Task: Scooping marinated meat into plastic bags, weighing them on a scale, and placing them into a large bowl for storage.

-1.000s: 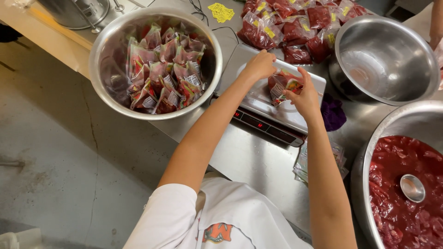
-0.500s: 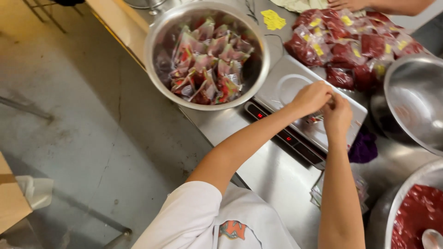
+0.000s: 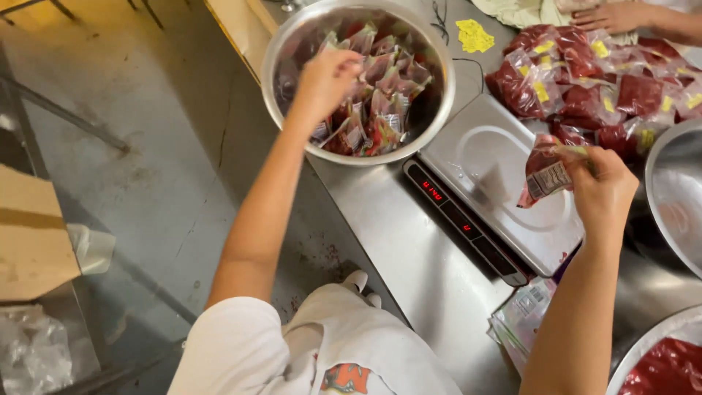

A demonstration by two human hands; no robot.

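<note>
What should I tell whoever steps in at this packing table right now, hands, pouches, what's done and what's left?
Left hand: over the steel bowl of filled pouches, fingers closed; whether it grips one is unclear.
Right hand: holding one filled red pouch by its top above the digital scale; the platform is bare.
Done: many pouches lie in the bowl; a pile of filled bags sits beyond the scale, another person's hand near it.
Left: the held pouch is not in the bowl; red paste remains in the near basin; empty pouches are stacked beside the scale.
</note>
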